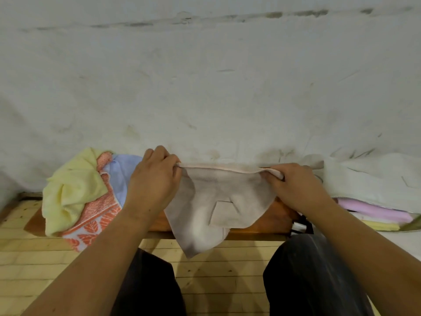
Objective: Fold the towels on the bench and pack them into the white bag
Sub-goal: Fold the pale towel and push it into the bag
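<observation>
Head: towels (373, 212) in white bag (376, 179)

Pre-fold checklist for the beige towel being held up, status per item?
1. Left hand pinches a top corner of the beige towel: ok.
2. Right hand pinches the other corner: ok.
3. Top edge stretched straight: ok.
4. Towel hangs flat: not ok, lower part creased, a flap turned over.
5. Bench under it free: cannot tell, towel hides it.
6. White bag open, pink towel inside: ok.
</observation>
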The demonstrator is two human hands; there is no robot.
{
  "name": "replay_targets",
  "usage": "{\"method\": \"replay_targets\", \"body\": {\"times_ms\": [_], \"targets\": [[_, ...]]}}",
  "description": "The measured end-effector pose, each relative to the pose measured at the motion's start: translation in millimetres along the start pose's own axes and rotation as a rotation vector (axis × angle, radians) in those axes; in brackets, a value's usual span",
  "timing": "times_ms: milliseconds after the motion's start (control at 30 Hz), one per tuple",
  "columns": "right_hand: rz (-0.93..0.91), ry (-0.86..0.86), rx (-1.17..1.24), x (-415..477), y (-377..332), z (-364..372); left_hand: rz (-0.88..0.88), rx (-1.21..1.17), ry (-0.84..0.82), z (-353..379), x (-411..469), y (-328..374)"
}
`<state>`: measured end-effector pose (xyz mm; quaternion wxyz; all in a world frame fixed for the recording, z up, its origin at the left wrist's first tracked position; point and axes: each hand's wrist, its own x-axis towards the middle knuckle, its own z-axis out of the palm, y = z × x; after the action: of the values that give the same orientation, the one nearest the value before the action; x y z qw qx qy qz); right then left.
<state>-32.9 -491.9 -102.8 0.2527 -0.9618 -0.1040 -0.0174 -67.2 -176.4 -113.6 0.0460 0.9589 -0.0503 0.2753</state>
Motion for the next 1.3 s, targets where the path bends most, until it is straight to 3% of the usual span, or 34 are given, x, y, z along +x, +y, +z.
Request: {"method": "replay_targets", "body": {"times_ms": [100,167,233,333,433,533,733,867,933,1100,1300], "targets": [[0.077,-0.046,0.092,7.8,-15.3,-6.7,-0.123,0.082,-0.201,-5.2,13.2,-8.1],[0.186,-0.051,0.388,17.1,-29.9,-12.1,-0.224,0.04,-0.253,-9.8,27.1,-16.1],[0.219,0.013,0.659,27.8,-41.7,-15.5,-0.346,-0.148,-0.158,-18.8,43.5,-26.2],[0.021,0.215,0.586,41.4,-51.4,-24.9,-0.437,-0.475,0.136,-44.4,60.2,-26.9],[-0.101,0.331,0.56,37.3,-58.1,-32.0,-0.39,-0.509,0.304,-67.1,57.1,-18.5],[-0.091,0.331,0.556,22.7,-51.4,-22.6,-0.356,-0.54,0.321,-72.7,34.9,-17.2],[-0.063,0.143,0.353,-20.1,-0.2,31.7,-0.347,-0.425,0.027,-33.0,-40.1,-18.7],[-0.023,-0.207,0.002,-36.1,43.7,71.9,-0.344,-0.435,-0.262,2.6,-82.3,-21.6],[-0.08,-0.324,-0.013,-42.3,52.0,79.8,-0.336,-0.384,-0.358,15.8,-92.4,-22.9],[-0.212,-0.382,0.053,-51.3,47.2,81.6,-0.33,-0.48,-0.515,17.3,-98.2,-12.8],[-0.002,-0.32,0.177,-50.5,42.4,78.4,-0.44,-0.511,-0.485,20.2,-95.1,-17.5]]}}
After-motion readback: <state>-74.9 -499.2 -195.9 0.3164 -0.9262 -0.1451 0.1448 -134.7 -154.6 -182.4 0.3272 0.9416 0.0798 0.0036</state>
